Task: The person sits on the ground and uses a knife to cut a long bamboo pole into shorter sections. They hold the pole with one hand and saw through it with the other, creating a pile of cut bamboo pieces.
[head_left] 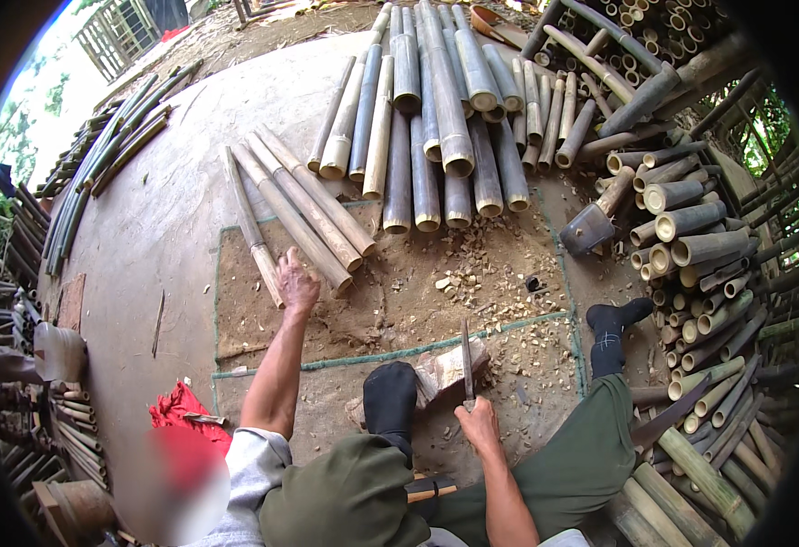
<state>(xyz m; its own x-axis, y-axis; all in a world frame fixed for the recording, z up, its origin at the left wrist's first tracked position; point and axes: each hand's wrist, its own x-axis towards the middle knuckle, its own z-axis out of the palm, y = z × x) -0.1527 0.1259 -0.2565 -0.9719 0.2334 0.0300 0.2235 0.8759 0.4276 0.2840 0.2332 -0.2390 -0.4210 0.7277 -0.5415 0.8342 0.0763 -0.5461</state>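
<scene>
My right hand (479,421) is closed round the handle of a long knife (466,351), its blade pointing away from me. Beneath the blade lies a short wooden log (445,372), chipped pale at the top, beside my socked left foot (390,399). My left hand (298,281) is stretched forward with bent fingers slightly apart. It is close beside the near end of a thin bamboo pole (252,232); whether it touches the pole I cannot tell. Just right of that hand, several bamboo poles (299,219) lie side by side on a brown mat (254,319).
Thick bamboo poles (427,137) are heaped ahead. Cut bamboo (691,219) is stacked along the right, near a dark cup-like container (587,231). Wood chips (463,283) litter the mat. A red cloth (185,410) lies left; a curved blade (669,415) rests right.
</scene>
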